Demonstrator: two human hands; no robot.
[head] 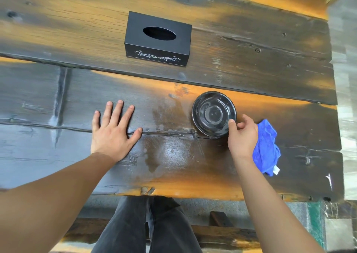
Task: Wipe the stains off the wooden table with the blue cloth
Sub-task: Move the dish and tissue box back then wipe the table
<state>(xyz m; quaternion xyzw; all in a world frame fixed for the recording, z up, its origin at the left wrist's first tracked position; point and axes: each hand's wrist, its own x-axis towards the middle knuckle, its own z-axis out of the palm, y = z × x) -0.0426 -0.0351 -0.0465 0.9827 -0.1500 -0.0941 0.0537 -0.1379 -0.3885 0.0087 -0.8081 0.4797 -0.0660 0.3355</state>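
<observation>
The wooden table [260, 75] is dark planks with orange patches. A wet, smeared sheen [170, 137] lies on it between my hands. My left hand [114, 131] rests flat on the wood, fingers spread. My right hand [241, 137] pinches the near right rim of a black bowl [212, 113] with thumb and forefinger. The blue cloth [267, 150] lies bunched against the outer side of that hand, a white tag at its near end. I cannot tell whether the hidden fingers hold the cloth.
A black tissue box [158, 40] with white ornament stands on the far plank, behind the wet patch. The table's near edge [173, 194] runs just in front of my legs, and its right edge [336, 117] is close to the cloth. A low bench [222, 231] sits below.
</observation>
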